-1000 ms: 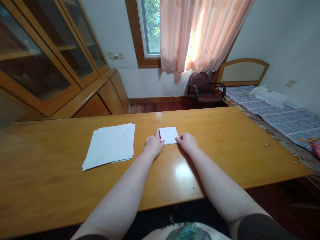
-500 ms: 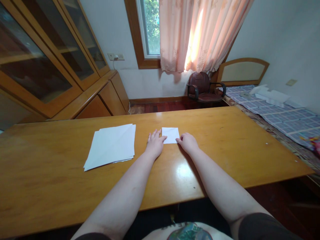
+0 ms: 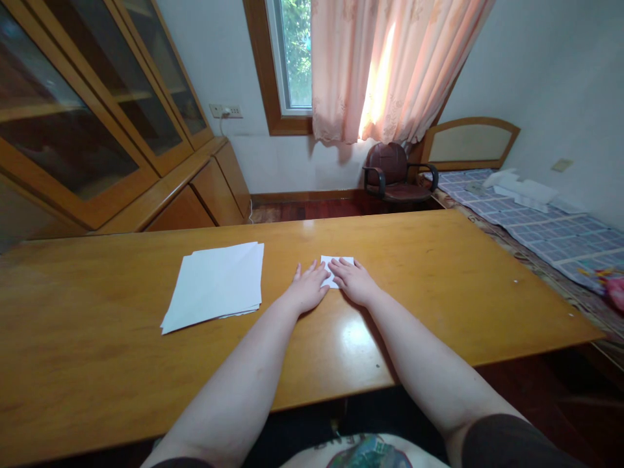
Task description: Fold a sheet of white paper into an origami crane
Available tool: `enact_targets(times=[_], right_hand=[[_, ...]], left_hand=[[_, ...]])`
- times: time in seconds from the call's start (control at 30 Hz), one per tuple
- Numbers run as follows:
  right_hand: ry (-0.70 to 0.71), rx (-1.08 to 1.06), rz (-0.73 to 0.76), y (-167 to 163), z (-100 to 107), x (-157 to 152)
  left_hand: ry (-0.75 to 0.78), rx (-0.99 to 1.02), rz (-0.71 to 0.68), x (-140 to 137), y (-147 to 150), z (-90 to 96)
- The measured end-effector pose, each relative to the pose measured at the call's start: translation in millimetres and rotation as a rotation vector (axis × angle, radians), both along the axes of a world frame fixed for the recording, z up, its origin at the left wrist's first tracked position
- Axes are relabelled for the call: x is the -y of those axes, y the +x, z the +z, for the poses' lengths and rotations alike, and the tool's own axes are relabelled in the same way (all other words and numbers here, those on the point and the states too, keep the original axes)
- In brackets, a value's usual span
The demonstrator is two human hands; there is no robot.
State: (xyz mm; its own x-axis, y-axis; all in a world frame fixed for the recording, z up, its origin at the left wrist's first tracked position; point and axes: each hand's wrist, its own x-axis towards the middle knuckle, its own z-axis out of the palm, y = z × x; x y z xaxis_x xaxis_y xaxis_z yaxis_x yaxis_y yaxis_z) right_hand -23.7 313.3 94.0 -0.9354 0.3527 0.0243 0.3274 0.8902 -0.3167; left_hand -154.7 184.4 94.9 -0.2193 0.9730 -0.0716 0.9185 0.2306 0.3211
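Fingers (image 3: 342,270) of the right hand (image 3: 357,284) are extended with narrow gaps between them and lie across the small white paper (image 3: 331,281), covering most of its right part; no pinch grip is visible. Those of the left hand (image 3: 309,290) are spread wider, with the tips at the paper's left side and the thumb toward its near left corner; whether either hand grips an edge of the paper underneath cannot be told. The paper lies on the table (image 3: 429,279), to the right of a stack of larger white sheets (image 3: 214,286). The step in hand is judged to be pressing or smoothing the paper against the surface. The next move calls for even pressure and steady edges; a sideways slip could skew the paper. The table has a glossy yellow-brown finish, with a bright reflection left of the right forearm (image 3: 414,338) and a dark mark (image 3: 377,366) toward the near edge. Beyond the far edge, a glass-fronted cabinet (image 3: 141,170) stands at left; a window (image 3: 297,58) and a pink curtain (image 3: 341,78) are at centre, with a dark red armchair (image 3: 392,162) below. At right, a bed (image 3: 560,227) carries a checked cover and an unidentified white object (image 3: 524,188).
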Motion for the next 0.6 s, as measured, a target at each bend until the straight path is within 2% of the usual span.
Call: enact_targets(times=[0.27,0.43,0.53,0.6], right_hand=[[-0.012,0.157,-0.340,4.1,-5.5,-10.7],[0.026,0.164,-0.373,4.9,-8.6,-10.4],[0.049,0.163,-0.360,4.8,-9.1,-8.7],[0.055,0.164,-0.356,4.8,-9.3,-8.6]], left_hand=[[-0.040,0.014,0.054,1.9,2.9,1.7],[0.084,-0.099,0.072,-3.6,17.1,5.7],[0.168,-0.146,-0.060,-15.7,30.1,4.4],[0.123,-0.131,-0.074,-24.0,33.0,-0.2]])
